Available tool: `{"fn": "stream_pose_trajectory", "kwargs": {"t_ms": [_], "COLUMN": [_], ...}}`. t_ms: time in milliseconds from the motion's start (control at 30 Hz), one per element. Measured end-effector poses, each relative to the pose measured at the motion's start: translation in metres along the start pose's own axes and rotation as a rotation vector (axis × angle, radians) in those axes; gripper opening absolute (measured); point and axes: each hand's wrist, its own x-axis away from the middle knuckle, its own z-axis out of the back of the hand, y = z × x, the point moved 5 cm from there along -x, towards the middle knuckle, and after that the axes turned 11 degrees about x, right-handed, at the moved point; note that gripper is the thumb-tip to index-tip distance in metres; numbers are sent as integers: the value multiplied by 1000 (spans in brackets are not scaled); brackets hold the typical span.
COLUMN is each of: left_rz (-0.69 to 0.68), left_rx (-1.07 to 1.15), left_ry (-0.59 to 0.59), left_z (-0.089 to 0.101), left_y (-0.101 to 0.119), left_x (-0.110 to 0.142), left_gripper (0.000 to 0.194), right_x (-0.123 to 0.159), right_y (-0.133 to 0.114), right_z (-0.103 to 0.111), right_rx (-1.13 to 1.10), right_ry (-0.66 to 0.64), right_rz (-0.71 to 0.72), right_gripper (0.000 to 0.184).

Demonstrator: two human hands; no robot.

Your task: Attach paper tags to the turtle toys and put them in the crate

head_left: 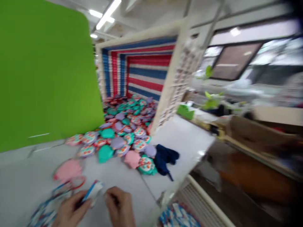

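My left hand (72, 208) pinches a small white, blue-edged strip (93, 191) with a bit of red at its tip, too blurred to name further. Just to its right, my right hand (119, 201) is closed with thumb and fingers together; whatever may be in it is hidden. A pink scalloped piece (69, 170) lies beyond my left hand, with a red and blue loop (71, 183) beside it. Under and left of that hand is a pile of blue-and-white strips (44, 211).
A crate (163, 104) lined with striped cloth lies on its side, spilling many pink, teal and lilac pieces (117, 142) onto the table (194, 134). A dark blue cloth item (164, 159) lies nearby. A green panel (47, 75) stands left. Below the edge, a basket (203, 201) holds more strips.
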Motion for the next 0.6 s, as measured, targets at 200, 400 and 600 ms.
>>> {"fn": "stream_pose_trajectory", "kwargs": {"t_ms": [200, 400, 600], "left_rz": [167, 270, 224], "left_rx": [109, 192, 201], "left_ry": [-38, -25, -50], "left_z": [-2, 4, 15], "left_y": [4, 2, -2], "left_x": [15, 23, 21], "left_gripper": [30, 28, 24], "right_x": [12, 12, 4], "right_y": [-1, -11, -17], "right_z": [8, -6, -18], "right_rx": [-22, 122, 113], "right_ry": [13, 26, 48], "right_rz": [186, 282, 255], "right_gripper": [14, 16, 13]}}
